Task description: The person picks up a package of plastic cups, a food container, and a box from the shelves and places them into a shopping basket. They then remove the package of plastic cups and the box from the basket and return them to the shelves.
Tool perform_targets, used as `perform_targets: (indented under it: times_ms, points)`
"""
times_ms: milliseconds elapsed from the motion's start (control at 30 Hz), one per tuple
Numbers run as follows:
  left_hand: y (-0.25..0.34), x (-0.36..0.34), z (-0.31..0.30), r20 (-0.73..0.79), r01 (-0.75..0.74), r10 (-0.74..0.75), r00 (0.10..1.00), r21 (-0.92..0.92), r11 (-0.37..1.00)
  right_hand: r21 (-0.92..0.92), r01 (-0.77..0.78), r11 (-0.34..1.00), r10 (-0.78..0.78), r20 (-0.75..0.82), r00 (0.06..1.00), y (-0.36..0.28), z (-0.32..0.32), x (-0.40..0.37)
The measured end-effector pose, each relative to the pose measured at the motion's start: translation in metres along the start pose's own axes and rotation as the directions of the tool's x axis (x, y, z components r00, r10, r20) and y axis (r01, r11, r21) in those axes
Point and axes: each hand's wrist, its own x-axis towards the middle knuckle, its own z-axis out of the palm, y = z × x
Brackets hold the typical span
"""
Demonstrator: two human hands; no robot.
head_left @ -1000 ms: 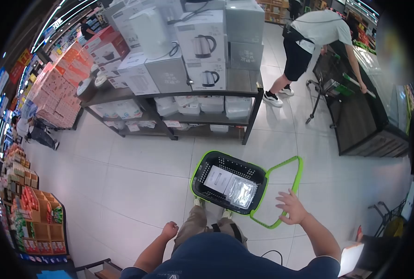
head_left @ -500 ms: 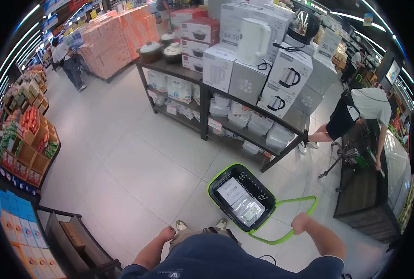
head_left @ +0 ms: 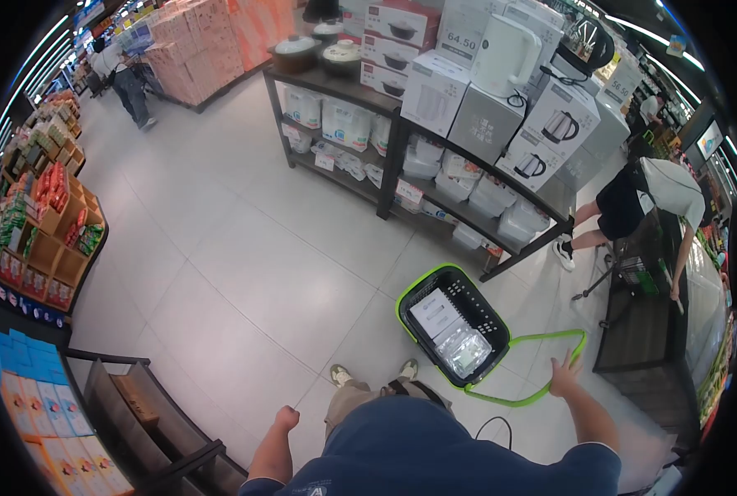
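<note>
On the floor, right of the person's feet, stands a black basket (head_left: 490,312) with a green rim. Inside it lie a white box (head_left: 435,313) and a clear plastic pack (head_left: 465,350). Its green handle (head_left: 542,335) is folded out to the right. My right hand (head_left: 564,374) is at the outer side of this handle, fingers spread, with no grip round it visible. My left hand (head_left: 287,418) hangs beside my body at the lower middle, its fingers curled together, with nothing visible in them.
A dark shelf (head_left: 390,161) ahead carries pots, boxes and a white kettle (head_left: 505,56). At right a person (head_left: 665,192) leans over a produce counter (head_left: 643,331). Another person (head_left: 119,76) stands far left. An empty dark rack (head_left: 141,407) and snack shelves (head_left: 64,240) are at left.
My right hand has opened from its closed hold on the basket handle. The view has shifted, so basket and shelf appear farther right. The far-left person's legs have changed pose.
</note>
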Motion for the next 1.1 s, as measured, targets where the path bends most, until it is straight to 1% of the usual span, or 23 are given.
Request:
perform_targets:
  times_ms: [33, 67, 100, 133, 167, 200, 233, 267, 300, 367, 400, 433, 467, 500, 567, 600, 667, 700, 767, 867, 1000, 1067, 1100]
  points:
    - [-0.006, -0.005, -0.002, -0.001, 0.038, -0.038, 0.999, 0.001, 0.999, 0.127, -0.139, 0.982, 0.134, 0.042, 0.990, 0.007, 0.006, -0.006]
    - [-0.009, -0.006, -0.003, -0.041, 0.039, -0.040, 0.998, -0.012, 0.999, 0.370, -0.141, 0.918, 0.108, 0.108, 0.988, 0.017, 0.009, -0.005]
    - [-0.022, 0.009, 0.002, -0.011, 0.059, -0.059, 0.998, -0.022, 0.998, 0.324, 0.006, 0.946, -0.027, 0.058, 0.998, 0.058, 0.061, 0.027]
    - [-0.027, 0.016, 0.006, -0.024, 0.053, -0.055, 0.998, -0.054, 0.997, 0.174, 0.042, 0.984, -0.063, 0.115, 0.991, 0.094, 0.112, 0.059]
    - [-0.034, 0.026, 0.012, -0.008, 0.067, -0.068, 0.998, -0.135, 0.989, 0.678, -0.002, 0.735, 0.016, -0.014, 1.000, 0.089, 0.099, 0.041]
    - [-0.028, 0.023, 0.014, -0.068, -0.022, 0.011, 0.998, -0.175, 0.984, 0.706, -0.033, 0.708, 0.169, -0.124, 0.978, 0.063, 0.062, 0.016]
    - [-0.009, 0.018, 0.008, 0.001, 0.021, -0.022, 1.000, -0.235, 0.972, 0.725, -0.115, 0.679, 0.339, -0.171, 0.925, 0.045, 0.042, 0.005]
    - [0.010, 0.017, 0.008, 0.024, 0.024, -0.018, 1.000, -0.247, 0.969, 0.740, -0.177, 0.649, 0.531, -0.273, 0.802, 0.043, 0.050, 0.011]
    - [0.028, 0.014, 0.007, 0.032, 0.026, -0.018, 0.999, -0.269, 0.963, 0.746, -0.199, 0.636, 0.546, -0.252, 0.799, 0.056, 0.064, 0.022]
    - [0.061, 0.005, 0.005, 0.039, -0.013, 0.023, 0.999, -0.246, 0.969, 0.866, -0.323, 0.382, 0.736, -0.074, 0.673, 0.073, 0.086, 0.044]
    - [0.079, 0.002, 0.006, 0.045, -0.053, 0.066, 0.997, -0.246, 0.968, 0.872, -0.322, 0.368, 0.734, -0.060, 0.677, 0.079, 0.088, 0.048]
    - [0.095, 0.001, 0.006, 0.036, -0.052, 0.062, 0.997, -0.231, 0.972, 0.925, -0.332, 0.184, 0.756, 0.083, 0.650, 0.090, 0.089, 0.049]
    - [0.111, -0.001, 0.007, 0.041, -0.105, 0.116, 0.992, -0.211, 0.972, 0.941, -0.339, -0.008, 0.751, 0.229, 0.619, 0.097, 0.093, 0.048]
    - [0.126, -0.003, 0.009, 0.050, -0.158, 0.171, 0.984, -0.190, 0.969, 0.937, -0.347, -0.024, 0.748, 0.248, 0.616, 0.107, 0.108, 0.048]
    - [0.158, -0.004, 0.015, 0.043, -0.158, 0.167, 0.985, -0.161, 0.974, 0.879, -0.364, 0.308, 0.785, -0.019, 0.619, 0.130, 0.134, 0.046]
    - [0.170, -0.004, 0.018, 0.058, -0.176, 0.186, 0.981, -0.152, 0.973, 0.878, -0.374, 0.299, 0.785, -0.003, 0.620, 0.138, 0.146, 0.043]
    - [0.193, -0.004, 0.024, 0.078, -0.187, 0.199, 0.977, -0.132, 0.973, 0.911, -0.370, 0.185, 0.789, 0.087, 0.608, 0.151, 0.170, 0.033]
    - [0.205, -0.006, 0.026, 0.065, -0.235, 0.243, 0.968, -0.116, 0.965, 0.908, -0.379, 0.180, 0.787, 0.099, 0.609, 0.157, 0.184, 0.028]
    - [0.231, -0.013, 0.030, 0.054, -0.276, 0.282, 0.958, -0.094, 0.956, 0.836, -0.411, 0.365, 0.801, -0.057, 0.595, 0.166, 0.216, 0.025]
    - [0.257, -0.027, 0.036, 0.067, -0.284, 0.293, 0.954, -0.118, 0.952, 0.880, -0.369, 0.299, 0.781, -0.004, 0.624, 0.172, 0.228, 0.023]
    - [0.260, -0.027, 0.051, 0.100, -0.325, 0.325, 0.940, -0.021, 0.945, 0.901, -0.323, 0.291, 0.777, -0.025, 0.629, 0.172, 0.244, 0.026]
    - [0.255, -0.032, 0.057, 0.115, -0.318, 0.315, 0.942, 0.006, 0.948, 0.881, -0.276, 0.385, 0.758, -0.130, 0.639, 0.169, 0.245, 0.021]
    - [0.251, -0.031, 0.058, 0.106, -0.324, 0.318, 0.942, 0.044, 0.945, 0.882, -0.279, 0.379, 0.756, -0.122, 0.643, 0.167, 0.245, 0.021]
